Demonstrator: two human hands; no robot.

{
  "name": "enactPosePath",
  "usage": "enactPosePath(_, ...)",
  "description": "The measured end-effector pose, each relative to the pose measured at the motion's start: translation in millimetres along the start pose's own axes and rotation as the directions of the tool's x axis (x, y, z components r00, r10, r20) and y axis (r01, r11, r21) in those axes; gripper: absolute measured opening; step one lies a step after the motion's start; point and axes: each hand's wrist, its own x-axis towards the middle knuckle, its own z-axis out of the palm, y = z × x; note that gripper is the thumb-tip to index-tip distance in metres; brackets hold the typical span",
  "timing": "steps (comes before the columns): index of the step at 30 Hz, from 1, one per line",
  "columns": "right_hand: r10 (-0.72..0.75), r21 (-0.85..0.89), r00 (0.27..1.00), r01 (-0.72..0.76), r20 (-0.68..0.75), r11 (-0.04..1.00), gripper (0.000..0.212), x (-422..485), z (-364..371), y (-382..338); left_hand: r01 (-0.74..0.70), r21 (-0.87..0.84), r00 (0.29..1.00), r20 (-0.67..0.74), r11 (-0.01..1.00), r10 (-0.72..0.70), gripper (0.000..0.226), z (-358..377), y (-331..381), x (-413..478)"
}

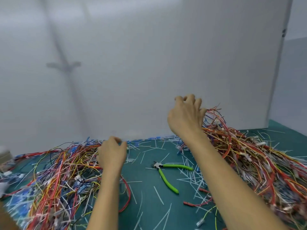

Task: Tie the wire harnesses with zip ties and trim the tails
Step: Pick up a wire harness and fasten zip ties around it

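We have a hand at each wire heap.
Our left hand (112,153) curls at the left heap (63,171), our right hand (186,115) claws atop the right heap (257,155); we cannot tell what either grips. Between them the cutters (166,173) lie diagonal, nose far-left.

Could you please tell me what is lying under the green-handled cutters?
The cutters rest on the teal mat, among scattered white cut tails. Whether any tail lies directly beneath the handles and blades cannot be seen, since they cover it.
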Motion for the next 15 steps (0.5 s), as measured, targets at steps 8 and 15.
enactPosePath(8, -0.203, 0.288, 0.956, 0.137, 0.214, 0.948, 0.038, -37, 37, -57, 0.246, 0.245, 0.948, -0.263, 0.938, -0.18, 0.045, -55, -37, 14)
enactPosePath(15, -0.381, 0.329, 0.776, 0.235, 0.504, 0.915, 0.03, -76, 88, -66, 0.32, 0.348, 0.943, -0.03, 0.882, -0.33, 0.037, -74, -73, 23)
